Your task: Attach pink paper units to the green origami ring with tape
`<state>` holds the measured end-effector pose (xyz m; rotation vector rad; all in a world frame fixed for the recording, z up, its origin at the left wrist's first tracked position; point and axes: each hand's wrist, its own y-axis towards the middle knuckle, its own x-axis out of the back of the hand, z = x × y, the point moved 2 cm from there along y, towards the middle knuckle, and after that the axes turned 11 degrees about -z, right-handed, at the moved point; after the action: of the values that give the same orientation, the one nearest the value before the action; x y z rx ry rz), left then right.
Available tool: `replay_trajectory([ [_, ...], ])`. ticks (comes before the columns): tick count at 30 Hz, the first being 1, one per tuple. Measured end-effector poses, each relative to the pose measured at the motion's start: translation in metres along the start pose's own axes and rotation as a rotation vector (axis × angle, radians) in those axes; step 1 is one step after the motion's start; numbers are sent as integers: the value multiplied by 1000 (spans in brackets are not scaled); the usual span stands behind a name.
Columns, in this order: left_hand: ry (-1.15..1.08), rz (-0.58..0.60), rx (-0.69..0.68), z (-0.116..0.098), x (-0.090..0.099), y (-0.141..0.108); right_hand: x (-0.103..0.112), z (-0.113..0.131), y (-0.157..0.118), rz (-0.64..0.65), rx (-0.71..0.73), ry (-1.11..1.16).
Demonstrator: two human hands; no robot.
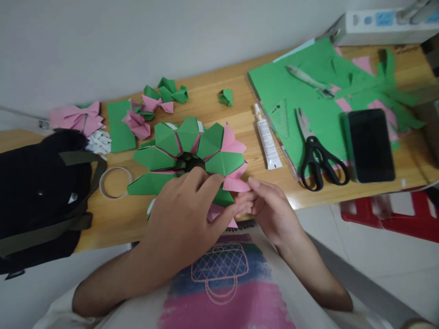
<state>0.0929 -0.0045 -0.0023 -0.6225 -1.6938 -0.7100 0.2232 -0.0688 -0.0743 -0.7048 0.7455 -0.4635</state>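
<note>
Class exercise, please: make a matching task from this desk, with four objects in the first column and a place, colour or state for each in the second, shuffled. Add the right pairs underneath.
Column one
1. scissors
2. tape roll
3. phone
4. glue tube

Column two
A. rectangular, with a dark screen
B. white, its pointed nozzle towards the wall
C. between the black bag and the paper flower
D. black handles nearer the person than the blades

Right pairs
1-D
2-C
3-A
4-B

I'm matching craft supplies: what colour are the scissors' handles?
Black handles, seen best in the head view.
</note>
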Motion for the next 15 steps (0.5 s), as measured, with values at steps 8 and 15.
replay_trajectory([
  [8, -81, -1, 69, 6, 2, 1, 2, -2, -5, 105, 71, -4],
  [15, -118, 37, 125, 6, -1, 1, -5, -9, 4, 71, 41, -19],
])
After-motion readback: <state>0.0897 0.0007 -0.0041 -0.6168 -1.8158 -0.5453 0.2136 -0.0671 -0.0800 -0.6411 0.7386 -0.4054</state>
